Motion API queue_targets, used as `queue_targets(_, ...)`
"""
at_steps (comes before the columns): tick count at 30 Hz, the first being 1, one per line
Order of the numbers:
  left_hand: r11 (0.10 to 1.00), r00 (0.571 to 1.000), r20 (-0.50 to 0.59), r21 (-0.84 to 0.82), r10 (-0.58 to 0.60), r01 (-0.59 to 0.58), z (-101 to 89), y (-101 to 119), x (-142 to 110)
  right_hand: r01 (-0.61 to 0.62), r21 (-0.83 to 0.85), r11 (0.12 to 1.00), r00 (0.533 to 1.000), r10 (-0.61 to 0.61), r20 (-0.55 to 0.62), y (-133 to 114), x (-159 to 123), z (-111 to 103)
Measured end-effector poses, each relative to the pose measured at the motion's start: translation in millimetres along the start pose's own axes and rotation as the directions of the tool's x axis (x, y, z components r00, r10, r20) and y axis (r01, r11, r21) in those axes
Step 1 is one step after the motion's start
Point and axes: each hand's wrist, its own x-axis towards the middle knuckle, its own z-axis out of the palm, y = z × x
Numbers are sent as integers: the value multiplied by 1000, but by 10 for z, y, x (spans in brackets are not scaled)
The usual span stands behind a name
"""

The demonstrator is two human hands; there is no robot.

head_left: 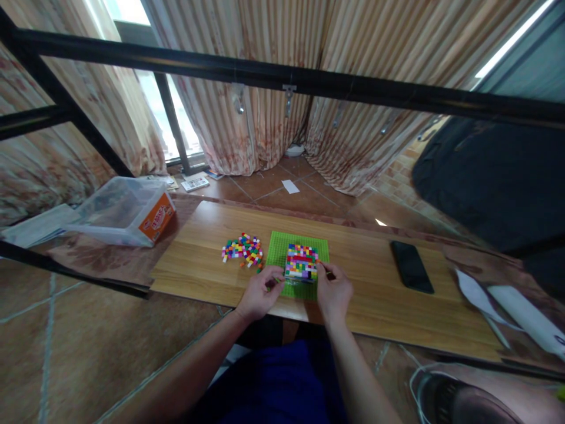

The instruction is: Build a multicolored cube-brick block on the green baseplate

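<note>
A block of small multicoloured toy bricks sits over a green studded baseplate in the middle of the board. At the block's near left corner is my left hand, thumb and forefinger curled in against its edge. My right hand has its bent fingers closed at the block's right edge, by a small reddish spot. The block's near side shows a dark gap under it, between the hands. Loose bricks lie in a heap left of the baseplate.
The wooden board carries a black phone on the right. A clear plastic box with an orange label stands off its left end. White papers lie at the right end. A black metal bar crosses ahead, before curtains.
</note>
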Motion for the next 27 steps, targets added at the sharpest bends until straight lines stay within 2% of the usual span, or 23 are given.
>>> queue_targets(8,999,1000,7,25,25,-25,3,-8,7,-40,10,999,998,39,43,-23,10,8)
queue_targets(17,999,999,3,40,33,-33,5,-35,16,-59,172,983,992,38,119,166,61,34)
queue_targets(27,998,1000,6,50,22,-22,1,-16,14,-283,398,873,958,237,161,106,186,109)
